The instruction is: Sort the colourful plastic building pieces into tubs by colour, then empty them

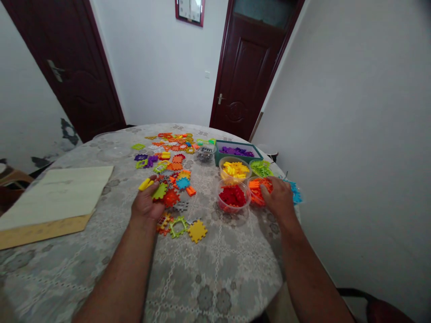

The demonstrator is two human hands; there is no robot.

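My left hand point(147, 202) rests on a heap of flat plastic building pieces point(171, 179), fingers curled round a cluster that includes a green piece point(159, 191) and a red piece point(171, 198). A yellow piece point(146, 184) lies just past its fingertips. My right hand point(278, 196) reaches into a clear bowl of orange pieces point(256, 188), fingers bent down among them; what they hold is hidden. A bowl of red pieces point(233, 196) stands between my hands. A yellow square piece point(197, 230) and a green frame piece point(178, 225) lie near my left wrist.
Bowls of yellow pieces point(235, 169) and green pieces point(261, 168), a teal box of purple pieces point(235, 151) and a small clear cup point(205, 152) stand behind. Cyan pieces point(295, 190) lie by the table's right edge. Boards point(54, 197) lie at the left on the round table point(208, 269).
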